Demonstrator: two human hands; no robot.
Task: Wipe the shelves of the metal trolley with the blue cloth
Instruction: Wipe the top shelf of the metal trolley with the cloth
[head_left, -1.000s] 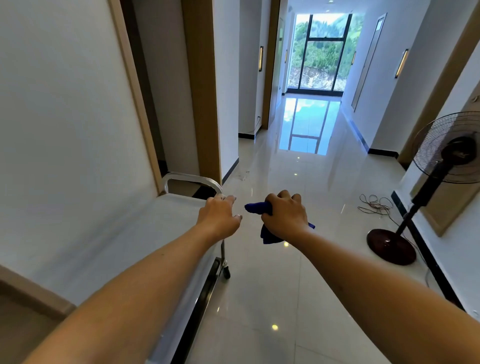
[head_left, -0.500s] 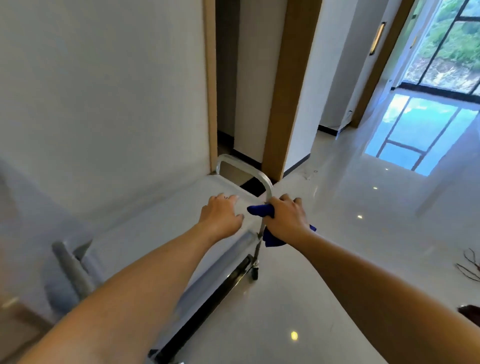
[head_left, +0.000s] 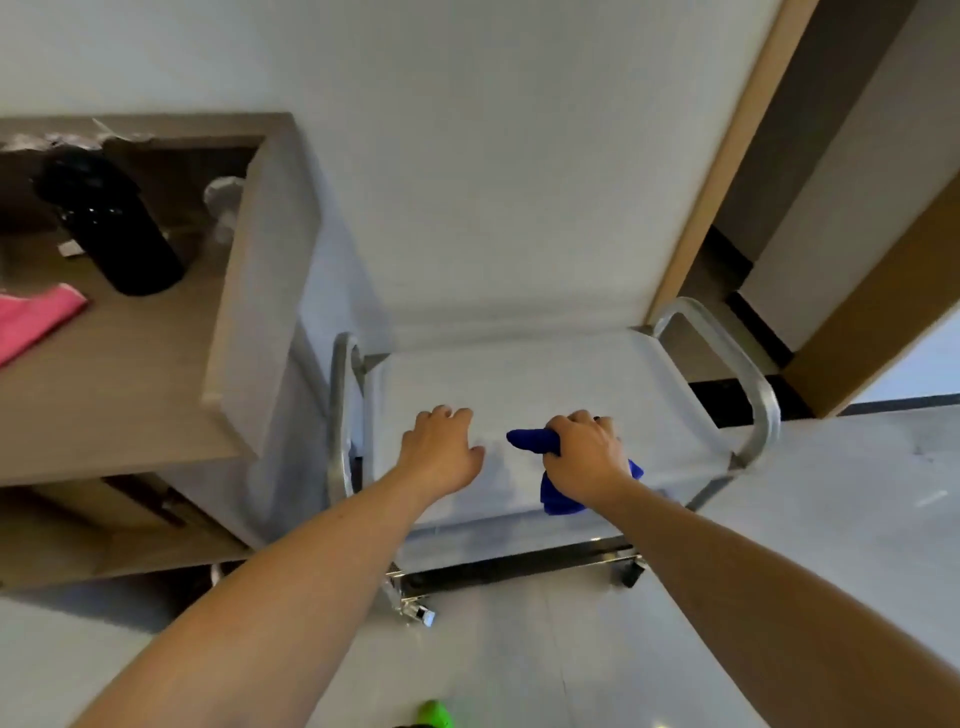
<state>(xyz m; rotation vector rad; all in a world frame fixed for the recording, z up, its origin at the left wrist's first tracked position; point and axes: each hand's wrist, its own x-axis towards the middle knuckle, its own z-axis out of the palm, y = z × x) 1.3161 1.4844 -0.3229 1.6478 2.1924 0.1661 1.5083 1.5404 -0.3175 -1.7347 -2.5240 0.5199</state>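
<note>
Blue cloth (head_left: 535, 440): bunched, clenched in the right hand (head_left: 584, 457); one end pokes out toward the left hand, the rest hangs below the wrist. Lies over the top shelf, right of centre.

Right hand: fist closed round the cloth, knuckles up, over the shelf surface.

Left hand (head_left: 441, 451): empty, palm down, fingers loosely curled and spread on the top shelf (head_left: 519, 379), just beside the cloth's protruding end. Hands near each other, not touching.

Metal trolley (head_left: 675, 364): pale top shelf under both hands; curved tube handle (head_left: 748, 379) beyond the right hand, a second handle (head_left: 340, 415) outside the left hand. Lower frame bar and castor (head_left: 628, 571) beneath the forearms. Backed against a white wall (head_left: 493, 156).

Wooden counter (head_left: 114, 374): left of the left hand, well apart. Holds a black bottle (head_left: 109, 223), tilted, and a pink cloth (head_left: 36, 317) at the frame edge.

Green item (head_left: 436, 714): bottom edge, between the forearms; cannot be identified.

Writing, brands, labels: none legible; view blurred.
</note>
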